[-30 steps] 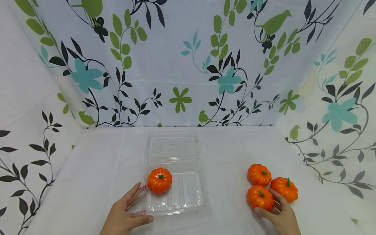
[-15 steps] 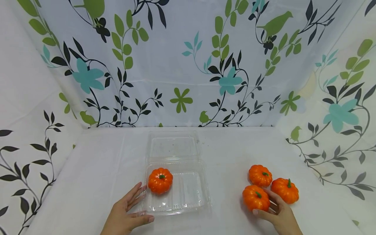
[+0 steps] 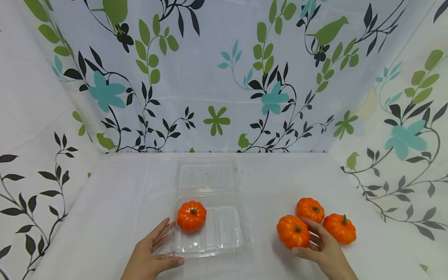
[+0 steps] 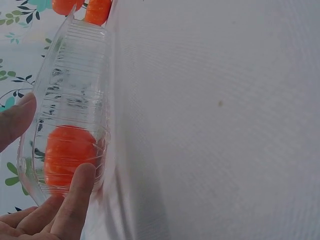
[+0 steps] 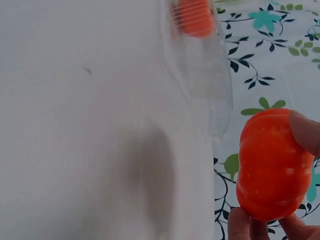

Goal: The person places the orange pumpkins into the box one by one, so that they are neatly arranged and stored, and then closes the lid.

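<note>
My right hand (image 3: 323, 247) grips a small orange pumpkin (image 3: 292, 231) with a green stem, thumb on one side and fingers on the other. In the right wrist view this held pumpkin (image 5: 272, 165) appears raised off the table, over a shadow. A clear plastic clamshell container (image 3: 225, 227) lies unfolded left of centre, its lid (image 3: 206, 175) laid back. One pumpkin (image 3: 191, 216) sits in the left part of its base. At the container's left front corner rests my left hand (image 3: 151, 251), fingers fairly straight and touching the wall; the left wrist view shows its fingertips (image 4: 82, 182) against the plastic.
Two more orange pumpkins, a rear one (image 3: 310, 210) and a right one (image 3: 339, 228), stand on the white-covered table (image 3: 266, 175) just beyond my right hand. A leaf-patterned cloth (image 3: 217, 77) hangs behind the table and along both sides.
My right hand has lifted the front pumpkin and carried it left, away from the other two. The left hand and the container stay put.
</note>
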`<state>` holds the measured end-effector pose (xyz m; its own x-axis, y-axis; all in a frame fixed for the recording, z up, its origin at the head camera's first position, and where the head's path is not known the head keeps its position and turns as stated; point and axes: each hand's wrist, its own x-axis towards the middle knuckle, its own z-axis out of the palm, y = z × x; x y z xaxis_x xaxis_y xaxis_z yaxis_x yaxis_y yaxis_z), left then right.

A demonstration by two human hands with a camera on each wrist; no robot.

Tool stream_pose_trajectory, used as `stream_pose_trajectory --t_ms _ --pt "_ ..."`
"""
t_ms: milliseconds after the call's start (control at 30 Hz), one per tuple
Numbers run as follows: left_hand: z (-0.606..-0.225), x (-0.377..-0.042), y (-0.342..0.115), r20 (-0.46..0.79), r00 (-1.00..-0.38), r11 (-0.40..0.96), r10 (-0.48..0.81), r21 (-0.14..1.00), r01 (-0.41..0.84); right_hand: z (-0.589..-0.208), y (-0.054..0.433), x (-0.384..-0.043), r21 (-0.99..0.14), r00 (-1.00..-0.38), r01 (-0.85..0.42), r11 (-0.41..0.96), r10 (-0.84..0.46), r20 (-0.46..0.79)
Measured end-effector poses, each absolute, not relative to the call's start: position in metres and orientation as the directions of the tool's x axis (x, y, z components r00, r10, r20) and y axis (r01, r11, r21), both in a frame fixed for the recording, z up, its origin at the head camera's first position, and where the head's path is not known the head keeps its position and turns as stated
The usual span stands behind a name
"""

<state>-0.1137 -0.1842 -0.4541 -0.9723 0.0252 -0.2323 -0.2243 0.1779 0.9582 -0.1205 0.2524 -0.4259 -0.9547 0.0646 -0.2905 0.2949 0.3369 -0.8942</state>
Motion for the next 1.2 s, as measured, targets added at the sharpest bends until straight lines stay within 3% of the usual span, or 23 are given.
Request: stream_pose_trajectory --t_ms 433,700,1200 --pt "-0.454 -0.114 -0.183 -0.246 -0.969 0.223 -0.002 0.945 -0.24 -0.402 0.212 -0.132 -0.929 -0.963 0.257 0.268 -0.014 -0.27" --pt "-0.453 -0.114 -0.182 -0.247 -0.969 0.205 0.0 0.948 -0.242 -0.38 0.195 -0.137 -0.963 -0.981 0.144 0.229 -0.097 -0.17" --pt "-0.454 -0.116 -0.182 -0.261 -0.965 0.214 -0.009 0.943 -0.257 -0.36 0.161 -0.154 -0.996 -0.971 0.091 0.015 -0.22 -0.092"
